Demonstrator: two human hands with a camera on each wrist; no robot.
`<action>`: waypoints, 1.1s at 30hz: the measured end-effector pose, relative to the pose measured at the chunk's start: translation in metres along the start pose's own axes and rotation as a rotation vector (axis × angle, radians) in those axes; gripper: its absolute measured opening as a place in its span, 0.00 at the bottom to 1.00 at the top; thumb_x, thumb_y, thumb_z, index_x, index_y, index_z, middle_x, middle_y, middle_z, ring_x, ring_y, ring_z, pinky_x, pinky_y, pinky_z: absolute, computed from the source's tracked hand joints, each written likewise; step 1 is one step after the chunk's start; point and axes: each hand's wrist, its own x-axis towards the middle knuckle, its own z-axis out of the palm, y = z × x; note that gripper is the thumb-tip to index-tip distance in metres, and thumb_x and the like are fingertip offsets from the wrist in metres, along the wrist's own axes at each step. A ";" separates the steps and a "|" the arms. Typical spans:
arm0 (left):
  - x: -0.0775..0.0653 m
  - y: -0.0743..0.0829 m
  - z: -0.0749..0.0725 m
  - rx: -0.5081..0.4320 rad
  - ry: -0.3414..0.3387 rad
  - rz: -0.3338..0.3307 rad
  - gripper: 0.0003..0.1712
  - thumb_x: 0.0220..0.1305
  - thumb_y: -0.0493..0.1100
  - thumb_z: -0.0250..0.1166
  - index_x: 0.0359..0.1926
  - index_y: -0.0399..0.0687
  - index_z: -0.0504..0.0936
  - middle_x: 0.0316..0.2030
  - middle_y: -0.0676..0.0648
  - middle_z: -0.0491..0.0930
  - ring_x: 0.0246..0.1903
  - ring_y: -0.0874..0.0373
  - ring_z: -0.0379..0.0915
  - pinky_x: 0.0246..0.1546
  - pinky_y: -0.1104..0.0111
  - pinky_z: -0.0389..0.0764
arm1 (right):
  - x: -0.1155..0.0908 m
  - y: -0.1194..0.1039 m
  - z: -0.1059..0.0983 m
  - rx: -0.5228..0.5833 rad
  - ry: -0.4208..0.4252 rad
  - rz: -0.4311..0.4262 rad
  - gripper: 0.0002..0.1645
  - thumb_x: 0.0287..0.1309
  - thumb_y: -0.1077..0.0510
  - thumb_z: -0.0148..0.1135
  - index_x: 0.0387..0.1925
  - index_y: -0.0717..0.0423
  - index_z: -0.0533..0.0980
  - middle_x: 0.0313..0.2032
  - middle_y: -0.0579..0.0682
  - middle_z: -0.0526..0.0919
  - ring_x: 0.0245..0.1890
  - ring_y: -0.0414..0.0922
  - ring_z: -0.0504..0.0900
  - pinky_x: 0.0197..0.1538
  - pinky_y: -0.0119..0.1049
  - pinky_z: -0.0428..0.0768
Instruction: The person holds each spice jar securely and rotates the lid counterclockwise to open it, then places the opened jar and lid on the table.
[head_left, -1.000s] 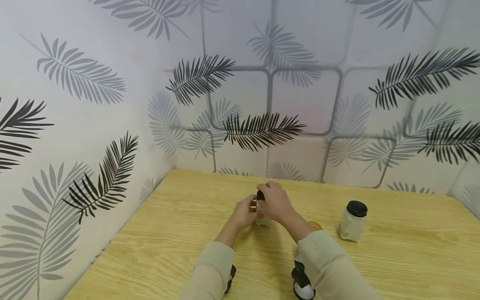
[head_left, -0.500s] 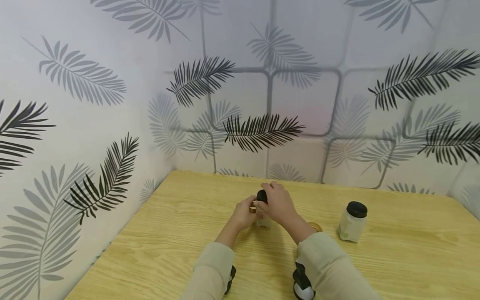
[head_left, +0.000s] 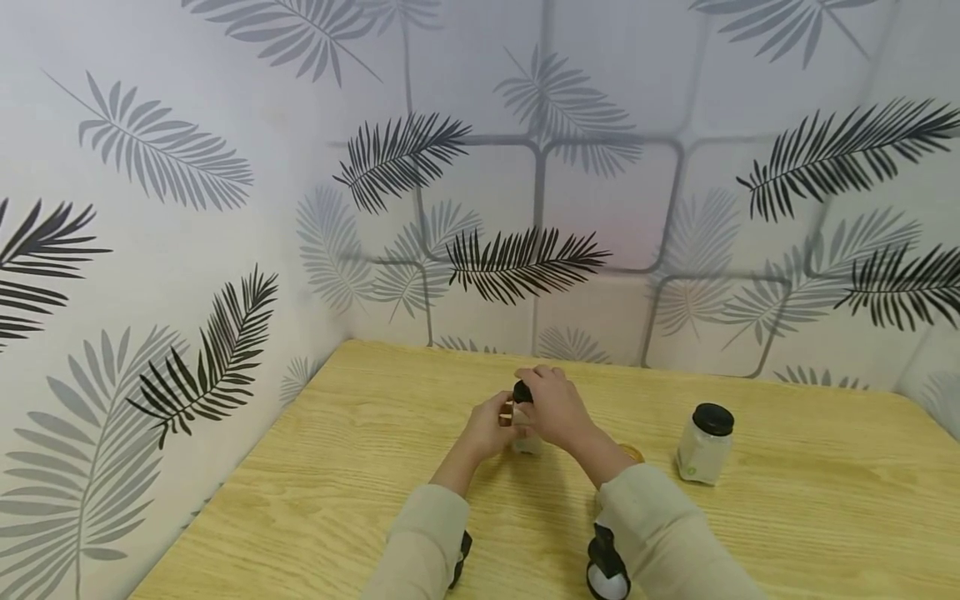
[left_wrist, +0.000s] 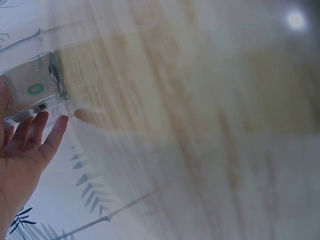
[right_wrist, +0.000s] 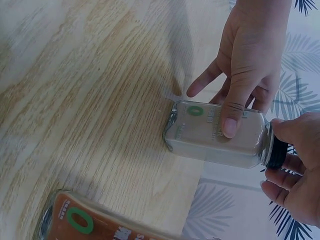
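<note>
A clear glass jar [head_left: 527,444] with greyish contents and a green mark on its label stands on the table, partly hidden by both hands. My left hand [head_left: 487,427] grips its body from the left; in the right wrist view the thumb [right_wrist: 231,120] lies across the glass. From the right, my right hand [head_left: 555,406] holds the black lid [head_left: 521,392] between thumb and fingers. The right wrist view shows the lid [right_wrist: 276,154] on the jar's neck. In the left wrist view, the jar [left_wrist: 32,87] appears at the left edge with the left fingers beside it.
Another jar [head_left: 703,454] with a black lid stands to the right on the wood-grain table [head_left: 322,483]. A yellowish round rim [head_left: 632,452] shows behind the right forearm. A jar with orange-brown contents [right_wrist: 95,220] lies nearer in the right wrist view. Leaf-patterned walls [head_left: 600,317] bound the table.
The right fingers and thumb shift around the black lid, showing more of it half a second ago and less now. The left hand and the jar stay in place.
</note>
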 end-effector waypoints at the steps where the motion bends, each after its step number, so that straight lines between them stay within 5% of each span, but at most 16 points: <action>1: 0.000 0.000 0.000 -0.002 0.000 -0.001 0.29 0.58 0.41 0.63 0.59 0.42 0.66 0.57 0.36 0.69 0.52 0.43 0.71 0.48 0.58 0.77 | 0.000 0.000 0.000 -0.002 -0.004 -0.007 0.25 0.53 0.60 0.62 0.54 0.59 0.69 0.49 0.60 0.74 0.49 0.57 0.72 0.46 0.51 0.76; 8: -0.002 0.000 -0.001 0.001 -0.002 -0.018 0.28 0.59 0.39 0.61 0.60 0.41 0.65 0.56 0.36 0.69 0.52 0.43 0.71 0.48 0.58 0.77 | -0.001 0.000 0.000 0.030 -0.005 -0.027 0.28 0.53 0.62 0.61 0.57 0.60 0.66 0.51 0.62 0.72 0.51 0.59 0.71 0.48 0.54 0.74; 24: -0.001 0.001 -0.001 0.013 0.004 -0.006 0.24 0.59 0.39 0.61 0.57 0.43 0.68 0.55 0.39 0.71 0.53 0.43 0.71 0.50 0.59 0.76 | 0.006 -0.010 0.003 0.022 0.033 0.176 0.33 0.55 0.49 0.61 0.57 0.63 0.66 0.50 0.63 0.72 0.52 0.59 0.71 0.51 0.51 0.73; 33: 0.000 0.000 0.000 0.009 0.002 -0.015 0.29 0.58 0.40 0.63 0.60 0.43 0.65 0.57 0.37 0.69 0.53 0.42 0.70 0.50 0.57 0.76 | 0.005 -0.009 0.002 0.024 0.023 0.127 0.27 0.53 0.55 0.63 0.54 0.61 0.70 0.48 0.62 0.75 0.50 0.58 0.72 0.48 0.51 0.75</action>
